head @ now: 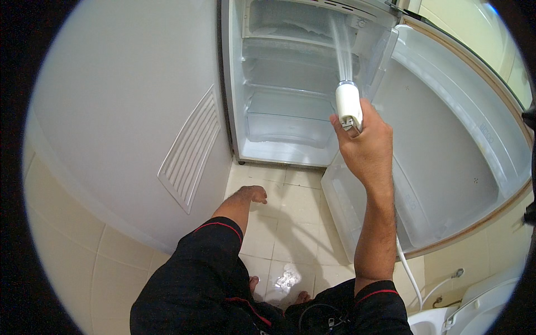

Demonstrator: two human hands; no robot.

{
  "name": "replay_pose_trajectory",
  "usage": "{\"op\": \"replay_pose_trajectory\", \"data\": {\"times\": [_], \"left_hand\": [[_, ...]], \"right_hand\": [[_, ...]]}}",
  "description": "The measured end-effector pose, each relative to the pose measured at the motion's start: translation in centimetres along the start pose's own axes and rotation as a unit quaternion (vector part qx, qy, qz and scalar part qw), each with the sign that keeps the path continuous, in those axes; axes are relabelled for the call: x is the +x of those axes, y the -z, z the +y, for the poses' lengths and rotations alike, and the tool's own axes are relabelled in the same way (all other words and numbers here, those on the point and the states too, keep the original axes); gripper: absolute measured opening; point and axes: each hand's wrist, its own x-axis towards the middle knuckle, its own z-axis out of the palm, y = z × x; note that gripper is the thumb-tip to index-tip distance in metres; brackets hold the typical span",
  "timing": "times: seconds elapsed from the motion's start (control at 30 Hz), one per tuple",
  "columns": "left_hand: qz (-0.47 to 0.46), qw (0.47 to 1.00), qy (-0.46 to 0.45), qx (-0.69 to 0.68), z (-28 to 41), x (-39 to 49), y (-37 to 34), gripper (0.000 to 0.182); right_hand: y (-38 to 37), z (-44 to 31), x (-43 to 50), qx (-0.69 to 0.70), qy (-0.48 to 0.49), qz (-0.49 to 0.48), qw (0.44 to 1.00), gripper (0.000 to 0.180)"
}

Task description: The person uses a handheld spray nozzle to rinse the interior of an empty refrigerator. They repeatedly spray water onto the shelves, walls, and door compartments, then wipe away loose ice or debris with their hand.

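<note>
My right hand grips a white handheld bidet sprayer with a chrome collar. Fine jets of water shoot from its head into the upper compartment of an open refrigerator. Beneath that compartment are a wet shelf and a clear plastic crisper drawer. The refrigerator door, swung out to the right, has clear curved bins along its inner side. My left hand hangs low over the tiles, apart from the refrigerator; its fingers are partly hidden and no object shows in it.
A white door with a louvred vent stands close on the left. Water glistens on the tiled floor by my bare feet. At lower right, a white hose runs down beside a toilet and a wall valve.
</note>
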Motion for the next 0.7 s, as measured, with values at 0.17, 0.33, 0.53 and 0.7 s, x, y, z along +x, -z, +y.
{"op": "replay_pose_trajectory", "data": {"times": [0.17,0.33,0.53,0.7], "left_hand": [[-0.007,1.000,0.026,0.013,0.3,0.1,0.0,0.060],[-0.004,1.000,0.019,-0.004,0.8,-0.8,0.2,0.061],[0.006,1.000,0.005,0.015,0.5,0.0,-0.2,0.060],[0.007,0.999,0.001,0.033,0.5,0.1,-0.3,0.059]], "right_hand": [[0.3,-0.4,0.0,0.007,-0.018,-0.008,1.000,0.024],[0.7,-0.6,0.0,0.015,-0.025,-0.009,1.000,0.024],[1.1,-0.7,0.1,0.016,-0.014,0.006,1.000,0.025],[1.4,-0.9,0.1,0.040,-0.017,0.005,0.999,0.022]]}}
